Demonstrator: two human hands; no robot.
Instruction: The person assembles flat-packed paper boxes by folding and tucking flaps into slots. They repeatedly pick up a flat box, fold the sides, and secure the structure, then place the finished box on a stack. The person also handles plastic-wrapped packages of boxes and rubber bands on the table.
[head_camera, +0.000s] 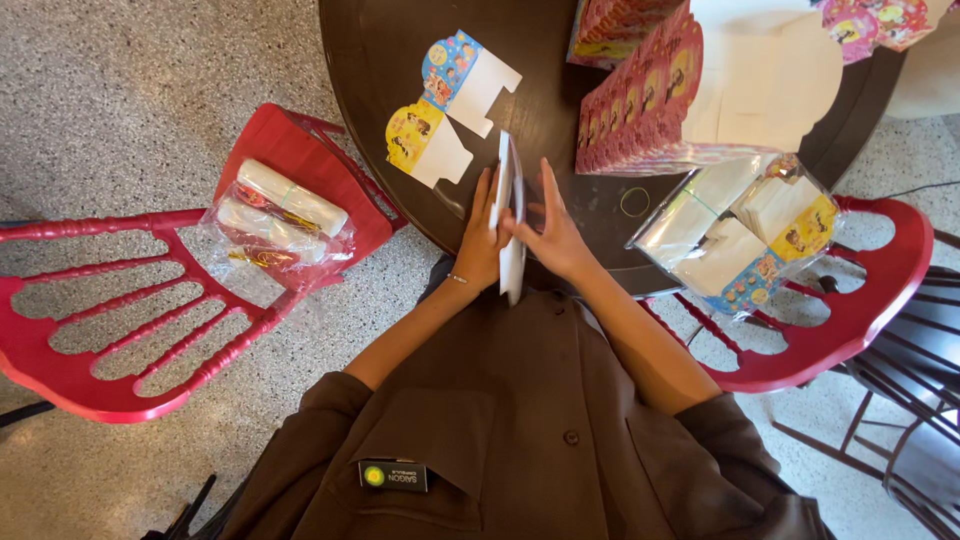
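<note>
Centre of frame, at the near edge of the round dark table (380, 150): left hand (480, 250) and right hand (555, 240) press a flat white card blank (510, 215) between them, held on edge, fingers extended along both faces, both grasping it.

Risk, as judged: thin card could buckle or crease off its score lines if the palms squeeze unevenly; it could also slip down toward the lap.

2 printed die-cut blanks (445, 105) lie flat upper centre, glossy, scalloped tabs. Pink folded boxes (640, 95) stacked upper right. Rubber band (634, 201) beside them. Crinkly plastic bags on red slatted chairs (120, 320), left and right
</note>
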